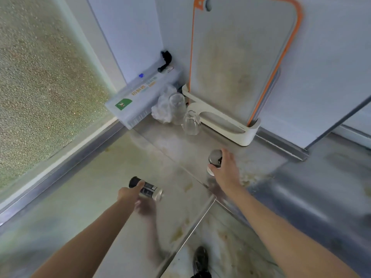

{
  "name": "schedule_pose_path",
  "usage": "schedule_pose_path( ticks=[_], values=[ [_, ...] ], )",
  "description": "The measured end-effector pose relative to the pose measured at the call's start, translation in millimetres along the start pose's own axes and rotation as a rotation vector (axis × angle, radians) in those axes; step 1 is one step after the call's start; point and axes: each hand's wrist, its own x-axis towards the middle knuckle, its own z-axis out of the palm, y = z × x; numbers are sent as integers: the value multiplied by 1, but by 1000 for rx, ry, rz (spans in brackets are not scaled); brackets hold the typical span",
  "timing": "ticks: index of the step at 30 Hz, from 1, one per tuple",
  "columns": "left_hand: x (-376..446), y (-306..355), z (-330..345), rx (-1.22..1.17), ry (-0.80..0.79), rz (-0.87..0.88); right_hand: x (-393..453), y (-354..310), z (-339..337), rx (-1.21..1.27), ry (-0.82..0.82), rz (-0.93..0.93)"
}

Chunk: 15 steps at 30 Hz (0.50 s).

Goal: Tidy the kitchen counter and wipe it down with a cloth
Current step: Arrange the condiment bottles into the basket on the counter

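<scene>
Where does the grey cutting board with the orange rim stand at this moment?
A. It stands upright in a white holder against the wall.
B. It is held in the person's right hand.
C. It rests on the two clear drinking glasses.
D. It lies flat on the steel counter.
A: the grey cutting board with the orange rim stands upright with its lower edge in the white holder, leaning at the wall, behind the two clear drinking glasses.
</scene>
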Motion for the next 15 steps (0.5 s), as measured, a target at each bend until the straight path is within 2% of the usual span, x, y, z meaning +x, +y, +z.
schedule_pose_path(
  ticks=[5,7,10,13,15],
  values=[
    [-9,22,10,10,-112,-20,-13,7,-22,52,56,37],
    [-25,32,17,61,-133,36,-25,16,-37,106,78,47],
    [-66,57,42,230,-115,384,-46,32,-71,166,106,73],
    [-122,83,81,352,-198,775,-69,54,-111,173,168,123],
    [-158,95,111,346,-296,933,-83,71,-135,157,235,159]
  ],
)
